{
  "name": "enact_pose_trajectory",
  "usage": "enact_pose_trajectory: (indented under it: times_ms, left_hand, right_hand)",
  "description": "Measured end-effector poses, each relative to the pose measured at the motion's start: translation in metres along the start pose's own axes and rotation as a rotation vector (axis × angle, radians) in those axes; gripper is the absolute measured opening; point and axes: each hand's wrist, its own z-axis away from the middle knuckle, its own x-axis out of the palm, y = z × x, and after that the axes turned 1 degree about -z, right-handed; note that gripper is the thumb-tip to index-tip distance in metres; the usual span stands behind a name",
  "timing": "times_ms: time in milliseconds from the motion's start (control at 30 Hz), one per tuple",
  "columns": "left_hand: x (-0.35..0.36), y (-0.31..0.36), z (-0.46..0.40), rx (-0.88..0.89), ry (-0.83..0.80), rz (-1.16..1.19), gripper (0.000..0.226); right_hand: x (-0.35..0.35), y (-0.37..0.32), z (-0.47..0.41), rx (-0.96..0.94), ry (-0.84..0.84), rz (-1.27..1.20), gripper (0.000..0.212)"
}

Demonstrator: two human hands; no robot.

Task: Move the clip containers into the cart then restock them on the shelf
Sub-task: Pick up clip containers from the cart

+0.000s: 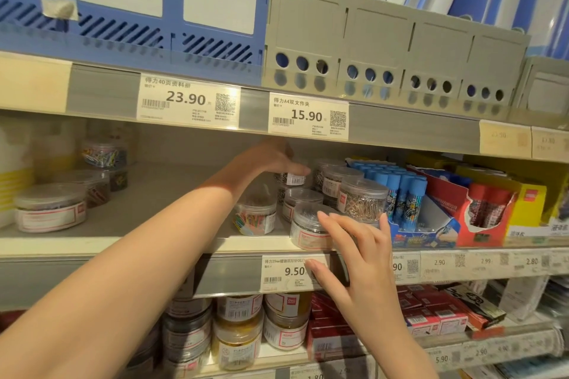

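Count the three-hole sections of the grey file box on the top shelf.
4, side by side: leftmost, second, third, rightmost. Another grey box at the right edge is cut off, so more may be hidden.

Left hand grips a rear clip container; right hand touches the front container.

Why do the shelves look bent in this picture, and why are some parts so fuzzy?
Head view: the wide-angle lens bows the shelf edge and slants the grey file boxes. The left containers and right-edge price tags are smeared. The 15.90 label reads sharp. Warm overhead light leaves the shelf's back in shadow, where the left hand reaches; the right hand is brightly lit.
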Motion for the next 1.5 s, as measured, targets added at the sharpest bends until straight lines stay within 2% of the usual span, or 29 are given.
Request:
enact_pose_trajectory:
  times_ms: [133,233,400,800,1033,1133,1267,1367,1433,1500]
  left_hand:
    - [0.000,-0.003,0.001,-0.023,-0.063,0.115,0.066]
    - [0.000,-0.005,0.002,0.002,-0.050,0.163,0.064]
    - [0.006,-0.005,0.002,0.091,-0.014,0.041,0.064]
    - [0.012,-0.007,-0.004,0.103,0.011,0.016,0.063]
    - [0.006,-0.003,0.003,0.071,-0.057,-0.072,0.084]
    - [-0.008,-0.004,0.016,0.053,-0.072,-0.088,0.082]
    - [-0.025,-0.017,0.057,0.109,0.024,-0.051,0.061]
    - [-0.027,-0.035,0.090,0.091,0.114,0.001,0.056]
    - [-0.028,-0.050,0.111,0.065,0.169,-0.045,0.052]
    - [-0.029,-0.062,0.132,0.038,0.221,-0.107,0.047]
  right_hand:
    - [0.000,0.000,-0.001,-0.001,0.004,-0.005,0.052]
    - [0.000,0.000,0.000,-0.002,0.009,0.001,0.052]
    - [0.001,0.000,0.001,0.002,0.015,-0.002,0.052]
    - [-0.001,-0.002,0.000,0.013,-0.004,-0.004,0.052]
    - [-0.005,-0.005,0.000,0.034,-0.049,0.016,0.058]
    - [-0.011,-0.007,-0.002,0.005,-0.063,0.059,0.053]
    - [-0.020,-0.019,-0.018,-0.059,-0.050,0.036,0.048]
    - [-0.022,-0.031,-0.039,-0.110,-0.062,0.034,0.044]
    - [-0.018,-0.039,-0.053,-0.113,-0.130,0.099,0.045]
    - [-0.015,-0.052,-0.068,-0.104,-0.281,0.208,0.051]
